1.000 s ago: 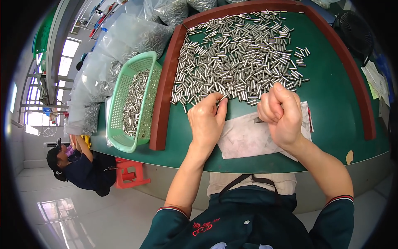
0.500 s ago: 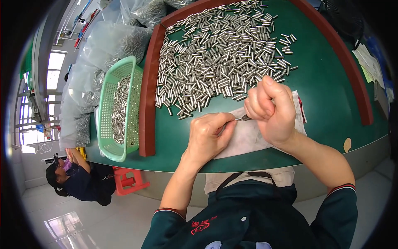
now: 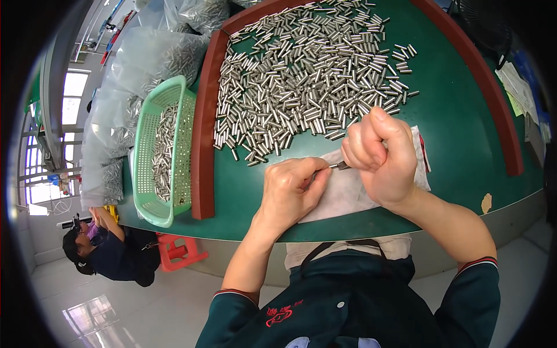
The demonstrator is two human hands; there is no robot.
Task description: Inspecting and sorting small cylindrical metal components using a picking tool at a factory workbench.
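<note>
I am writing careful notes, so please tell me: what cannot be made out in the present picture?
All in the head view:
- Most of the dark object: hidden inside the right hand.
- Far end of the metal pin: covered by the left hand.
- Bottom of the green basket: mostly under loose pins.
- Top of the black fan: cut off by the upper edge.

I'd call this a factory workshop: loose metal pins point(image 3: 307, 81) blanket a green bench point(image 3: 447, 116) at upper centre, bulging plastic bags point(image 3: 139, 58) line the upper left, and I see a co-worker point(image 3: 113, 258) lower left.
</note>
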